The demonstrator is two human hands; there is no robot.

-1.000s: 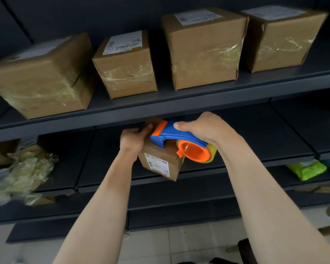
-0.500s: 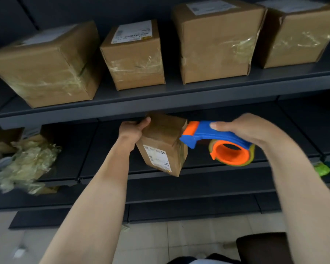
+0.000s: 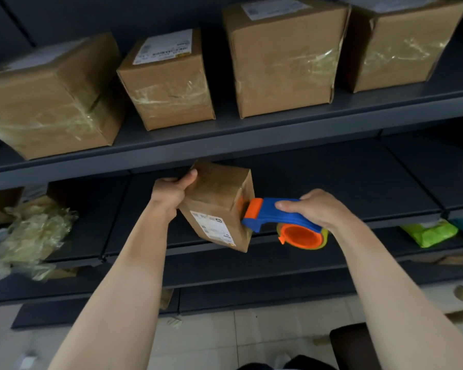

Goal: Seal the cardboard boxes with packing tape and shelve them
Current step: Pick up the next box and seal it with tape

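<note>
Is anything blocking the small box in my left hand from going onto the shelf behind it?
Nothing visible behind it. The small box, gripped by the left hand, faces bare middle shelf; only the tape dispenser in the right hand touches its right side.

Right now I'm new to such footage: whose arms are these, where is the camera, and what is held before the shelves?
There is no machine here: a person wears a camera on the head, so this single picture looks forward and down along both bare arms. The left hand grips a small brown cardboard box with a white label, held before dark grey metal shelves. The right hand holds a blue and orange tape dispenser, its front against the box's side. Four larger taped cardboard boxes stand on the upper shelf. Lower down lie crumpled clear plastic wrap at left and a bright green packet at right.
</note>
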